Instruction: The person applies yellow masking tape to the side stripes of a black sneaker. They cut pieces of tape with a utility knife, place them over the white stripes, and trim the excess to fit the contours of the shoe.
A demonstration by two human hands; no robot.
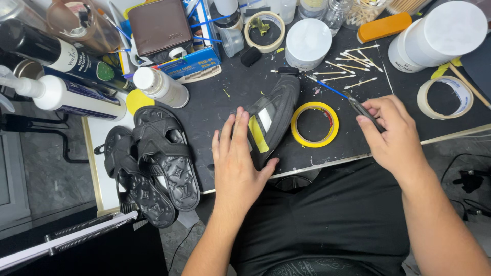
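The left hand (237, 162) lies flat on the near end of a dark shoe (272, 116), fingers stretched out and slightly spread, the thumb hooked under the shoe's near side. The shoe rests on the black mat of the desk (215, 102) close to the front edge, its far end pointing toward the back, with strips of yellow and pale tape on its upper. Just beside it to the right lies a roll of yellow tape (314, 124), flat on the mat. The right hand (394, 135) hovers near the front edge to the right of that roll, fingers curled together and pinching a slim dark tool (364, 111) whose blue-tipped end points toward the shoe. Behind the hand, cotton swabs (350, 66) are scattered on the mat, and a white round tub (307, 43) stands toward the back. A roll of pale masking tape (444, 97) lies near the right edge, a large white container (440, 36) at the back right corner. At the left front corner a pair of black slide sandals (153, 163) overhangs the desk edge, with a small white bottle (161, 87) and a white spray bottle (61, 94) lying behind them.
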